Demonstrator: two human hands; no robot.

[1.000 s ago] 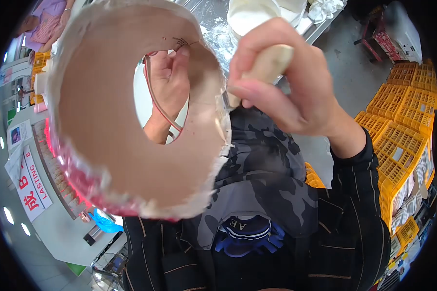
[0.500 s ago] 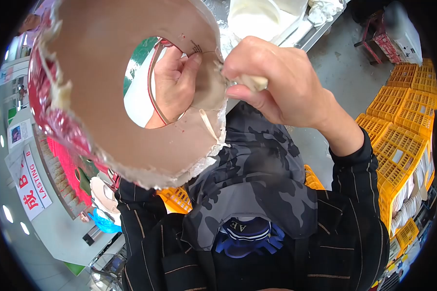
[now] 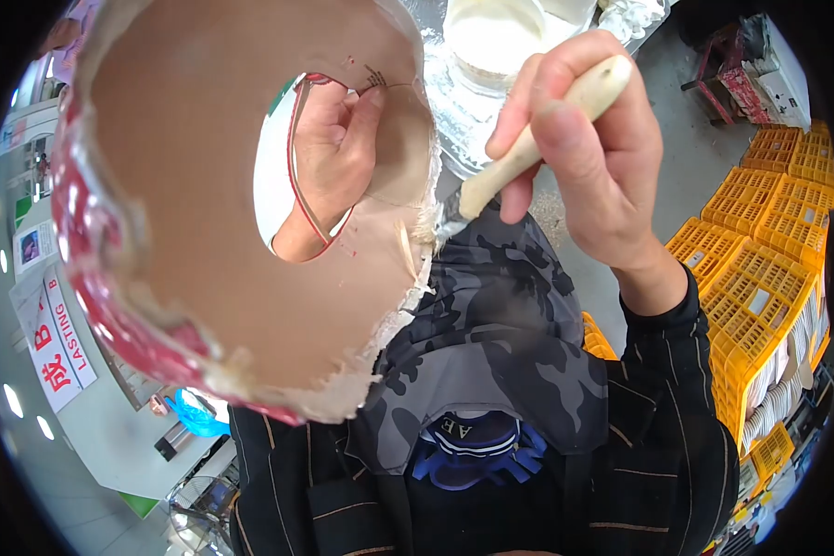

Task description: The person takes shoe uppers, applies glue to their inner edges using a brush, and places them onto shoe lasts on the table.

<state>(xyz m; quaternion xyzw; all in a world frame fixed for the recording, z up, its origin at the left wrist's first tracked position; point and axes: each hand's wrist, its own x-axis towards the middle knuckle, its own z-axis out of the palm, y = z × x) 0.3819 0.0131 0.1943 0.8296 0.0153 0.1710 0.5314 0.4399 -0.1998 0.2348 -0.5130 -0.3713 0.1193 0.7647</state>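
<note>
A shoe upper with a tan lining and shiny red outside fills the left of the view, close to the camera. Its rough edge is whitish and frayed. My left hand shows through the opening in it, thumb and fingers pinched on the opening's rim. My right hand is closed around a pale-handled brush. The bristles touch the right edge of the upper, with whitish stuff on them.
A white tub of pale liquid stands on a smeared metal tray beyond my hands. Yellow crates are stacked at right. A grey table with a LASTING B sign lies at left.
My right hand has turned and moved right, so the brush handle now points up and shows fully. The bristles sit lower along the edge. The upper has swung lower.
</note>
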